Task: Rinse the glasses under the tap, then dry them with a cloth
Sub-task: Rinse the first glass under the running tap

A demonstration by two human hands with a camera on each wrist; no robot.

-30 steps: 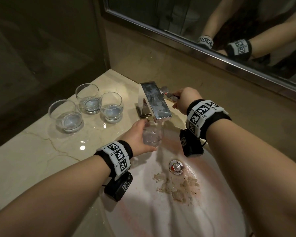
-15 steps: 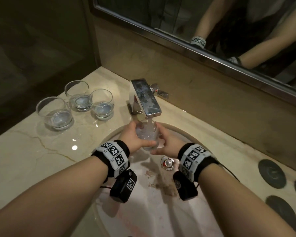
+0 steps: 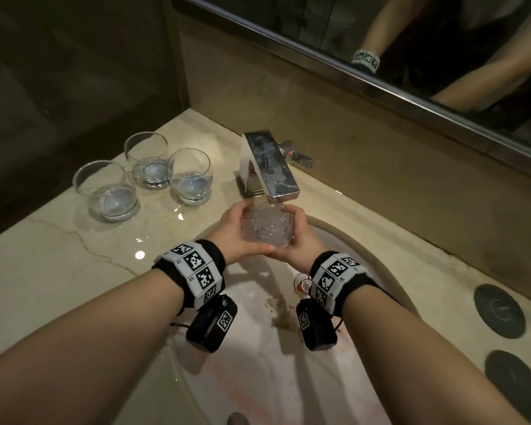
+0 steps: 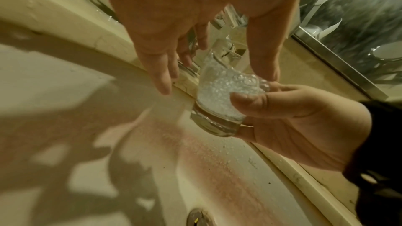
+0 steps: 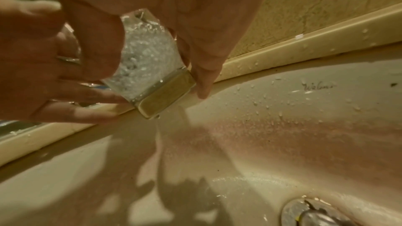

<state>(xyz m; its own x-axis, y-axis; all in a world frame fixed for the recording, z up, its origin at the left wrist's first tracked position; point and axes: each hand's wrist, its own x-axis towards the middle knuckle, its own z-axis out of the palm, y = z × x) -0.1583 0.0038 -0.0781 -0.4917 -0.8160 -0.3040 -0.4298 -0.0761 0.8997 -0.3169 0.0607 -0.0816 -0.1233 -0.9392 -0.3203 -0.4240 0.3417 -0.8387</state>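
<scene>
Under the running tap [image 3: 270, 167], your left hand [image 3: 236, 231] and right hand [image 3: 301, 240] wrap curled fingers round the filling tumbler [image 3: 267, 230] over the basin [image 3: 365, 265]. Wet glass could slip and break.

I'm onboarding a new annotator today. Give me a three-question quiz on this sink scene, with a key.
1. True or false: both hands hold the clear glass tumbler under the square chrome tap.
2. How many clear glasses stand on the beige marble counter?
3. Over what is the tumbler held: A) the counter, B) the white basin?

Key: 1 true: left hand and right hand both grip it. 2 three. 3 B.
</scene>
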